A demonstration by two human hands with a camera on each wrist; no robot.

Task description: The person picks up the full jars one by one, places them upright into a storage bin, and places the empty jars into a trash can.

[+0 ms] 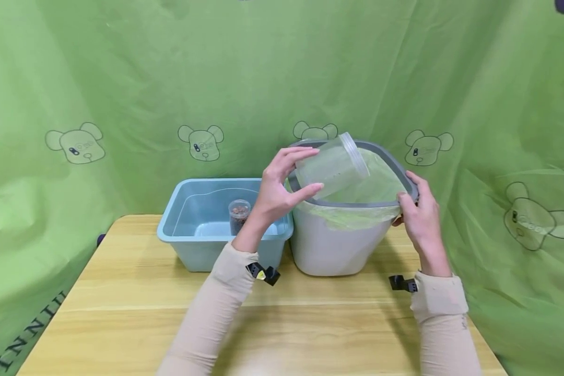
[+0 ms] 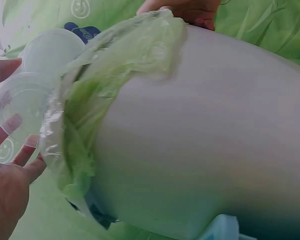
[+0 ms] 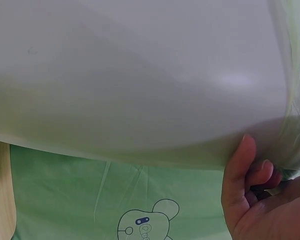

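Observation:
My left hand grips a clear plastic jar between thumb and fingers. The jar lies tilted over the mouth of a white trash bin, its ridged open end pointing right and a few dark specks on its wall. A thin green bag lines the bin and folds over beneath the grey rim. On the bin's right side my right hand holds that rim, thumb on top. In the right wrist view, the fingers curl up against the bin's outer wall.
Left of the bin, close beside it, stands a light blue tub. A small clear container of brown bits stands inside the tub. Both stand on a wooden table, with a green patterned curtain behind and at the sides.

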